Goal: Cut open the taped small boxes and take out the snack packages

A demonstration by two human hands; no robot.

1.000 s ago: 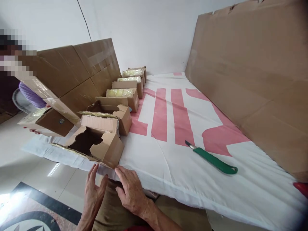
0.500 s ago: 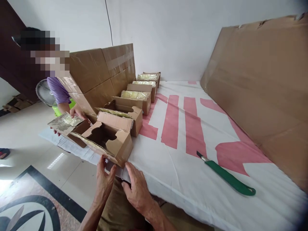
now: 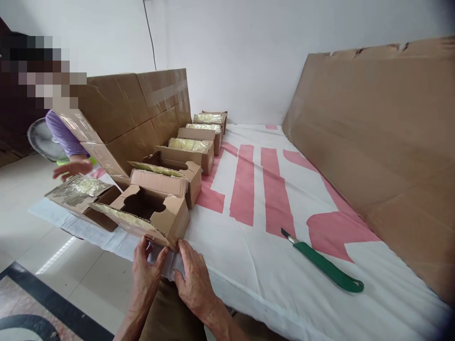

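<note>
An open cardboard box [image 3: 181, 220] sits at the near edge of the table, with its flaps raised and cut-outs around its opening. My left hand [image 3: 147, 267] is at the box's near side, thumb and fingers apart, fingertips at its lower edge. At the near right corner of the same box is my right hand [image 3: 194, 274], its fingers stretched out and thumb apart. Neither hand wraps around the box. A box cutter [image 3: 329, 267] with a green handle and its blade out lies to the right on the cloth.
Another box with tape [image 3: 83, 187] lies at the left edge, by a co-worker's spread hand [image 3: 73, 168]. Several taped boxes [image 3: 192, 144] line up toward the wall, beside stacked cartons [image 3: 121, 104]. A large cardboard sheet [image 3: 373, 142] leans at right on the red-and-white cloth [image 3: 245, 258].
The co-worker's hand has come off the taped box at left and now spreads above it. My view has shifted slightly; my hands stay at the near box.
</note>
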